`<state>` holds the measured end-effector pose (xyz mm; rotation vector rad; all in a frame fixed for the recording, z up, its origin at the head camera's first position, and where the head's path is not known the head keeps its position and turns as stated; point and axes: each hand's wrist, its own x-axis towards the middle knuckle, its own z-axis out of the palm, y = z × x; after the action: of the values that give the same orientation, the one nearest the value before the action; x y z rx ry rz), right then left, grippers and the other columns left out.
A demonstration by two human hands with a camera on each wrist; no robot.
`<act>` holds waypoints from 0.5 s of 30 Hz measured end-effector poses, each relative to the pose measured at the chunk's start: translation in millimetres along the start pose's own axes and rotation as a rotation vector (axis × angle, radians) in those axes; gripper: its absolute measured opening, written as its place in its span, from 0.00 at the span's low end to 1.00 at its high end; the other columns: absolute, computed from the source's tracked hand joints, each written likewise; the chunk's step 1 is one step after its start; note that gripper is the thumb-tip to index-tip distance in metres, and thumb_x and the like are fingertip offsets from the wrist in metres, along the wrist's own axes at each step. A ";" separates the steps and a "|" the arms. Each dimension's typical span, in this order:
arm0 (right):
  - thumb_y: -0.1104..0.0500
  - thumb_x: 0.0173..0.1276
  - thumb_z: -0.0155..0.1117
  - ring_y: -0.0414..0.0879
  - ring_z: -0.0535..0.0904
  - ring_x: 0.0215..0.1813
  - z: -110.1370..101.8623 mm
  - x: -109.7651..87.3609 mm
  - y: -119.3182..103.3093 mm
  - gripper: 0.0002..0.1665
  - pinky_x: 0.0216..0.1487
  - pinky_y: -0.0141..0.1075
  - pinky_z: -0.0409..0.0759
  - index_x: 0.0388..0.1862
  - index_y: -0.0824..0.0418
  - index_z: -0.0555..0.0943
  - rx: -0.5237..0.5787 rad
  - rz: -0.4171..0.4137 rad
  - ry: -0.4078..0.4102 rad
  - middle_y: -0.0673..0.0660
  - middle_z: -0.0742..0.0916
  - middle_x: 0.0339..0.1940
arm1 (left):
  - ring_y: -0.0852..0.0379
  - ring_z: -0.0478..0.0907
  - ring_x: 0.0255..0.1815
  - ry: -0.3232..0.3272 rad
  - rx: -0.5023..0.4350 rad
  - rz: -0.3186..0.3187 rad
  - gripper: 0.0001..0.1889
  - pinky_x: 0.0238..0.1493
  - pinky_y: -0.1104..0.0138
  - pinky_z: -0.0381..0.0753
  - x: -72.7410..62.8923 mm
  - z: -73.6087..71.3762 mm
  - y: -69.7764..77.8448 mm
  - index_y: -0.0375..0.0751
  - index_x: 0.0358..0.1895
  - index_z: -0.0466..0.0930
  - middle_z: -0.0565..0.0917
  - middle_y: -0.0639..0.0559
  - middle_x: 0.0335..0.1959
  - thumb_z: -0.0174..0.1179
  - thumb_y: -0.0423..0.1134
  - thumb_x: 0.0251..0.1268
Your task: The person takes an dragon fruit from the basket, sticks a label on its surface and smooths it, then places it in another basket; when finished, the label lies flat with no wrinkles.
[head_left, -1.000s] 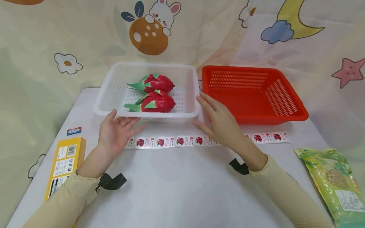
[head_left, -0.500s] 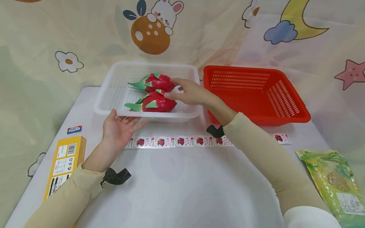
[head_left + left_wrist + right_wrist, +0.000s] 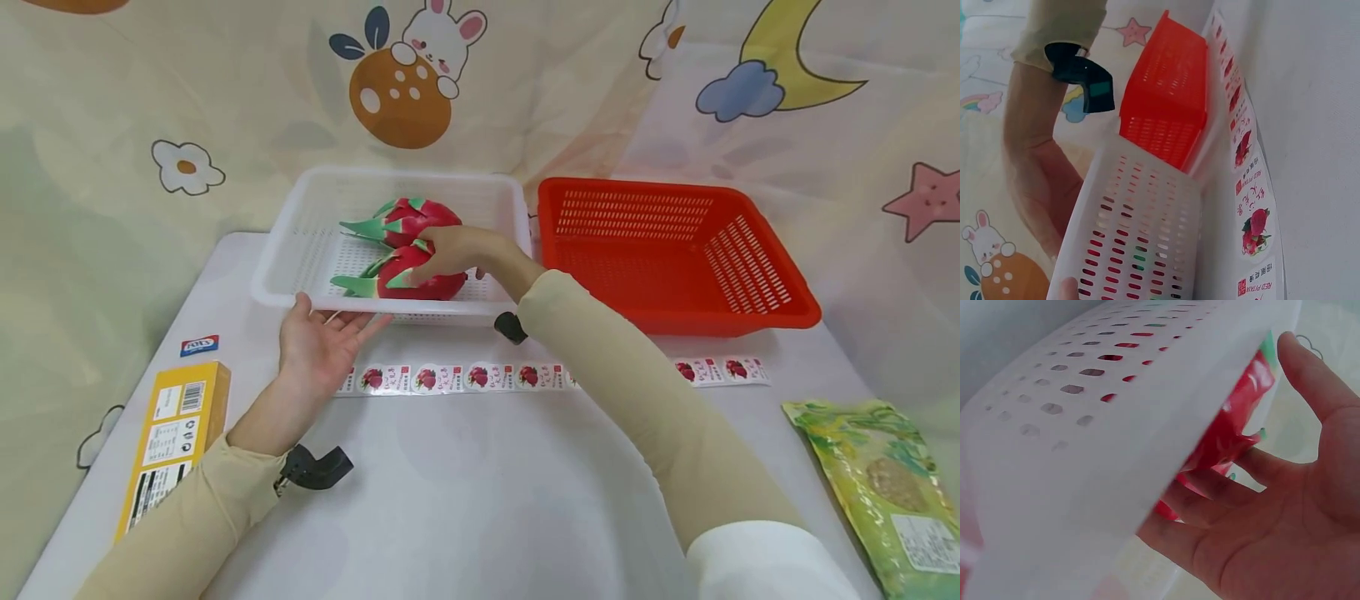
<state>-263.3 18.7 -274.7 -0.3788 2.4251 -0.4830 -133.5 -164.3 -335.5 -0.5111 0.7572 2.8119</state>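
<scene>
A white plastic basket (image 3: pixel 300 302) stands at the back left, with two red dragon fruits side by side in it. My right hand (image 3: pixel 465 250) reaches over its right side and grips the near dragon fruit (image 3: pixel 442 287), thumb in front and fingers behind. The far dragon fruit (image 3: pixel 412 218) lies just beyond those fingers. In the right wrist view, fingers (image 3: pixel 1210 494) pass behind the basket rim against red fruit. At the front rim my left hand (image 3: pixel 318 354) is palm up, fingers straight and partly under the basket, thumb tip at the rim.
A red basket (image 3: pixel 675 321) stands to the right. A strip of dragon fruit stickers (image 3: pixel 450 379) runs across the table in front. At left lie a yellow box (image 3: pixel 172 433) and a small FOX'S packet (image 3: pixel 199 346). A green bag (image 3: pixel 877 483) lies at right.
My right hand has gone from the white basket's right edge over into it, leftward, and now closes round the near dragon fruit. The left hand has stayed at the front rim.
</scene>
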 end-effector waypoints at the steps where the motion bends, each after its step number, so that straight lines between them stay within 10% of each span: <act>1: 0.40 0.54 0.73 0.47 0.64 0.66 0.8 1.4 -0.4 0.55 0.56 0.45 0.80 0.76 0.46 0.55 -0.003 0.004 -0.002 0.51 0.69 0.68 | 0.48 0.56 0.76 0.004 0.007 0.004 0.33 0.72 0.51 0.59 0.3 0.4 -0.6 0.58 0.77 0.46 0.55 0.51 0.77 0.37 0.62 0.73; 15: 0.43 0.49 0.78 0.47 0.65 0.65 14.1 8.2 -5.3 0.59 0.49 0.41 0.85 0.76 0.44 0.55 0.023 -0.007 0.083 0.51 0.70 0.68 | 0.49 0.55 0.76 0.013 0.016 0.031 0.33 0.71 0.51 0.61 1.2 2.7 -4.1 0.58 0.77 0.46 0.55 0.51 0.76 0.37 0.62 0.73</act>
<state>-259.9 7.4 -287.1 -0.3644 2.4964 -0.5393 -134.2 -159.3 -335.5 -0.5200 0.7967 2.8311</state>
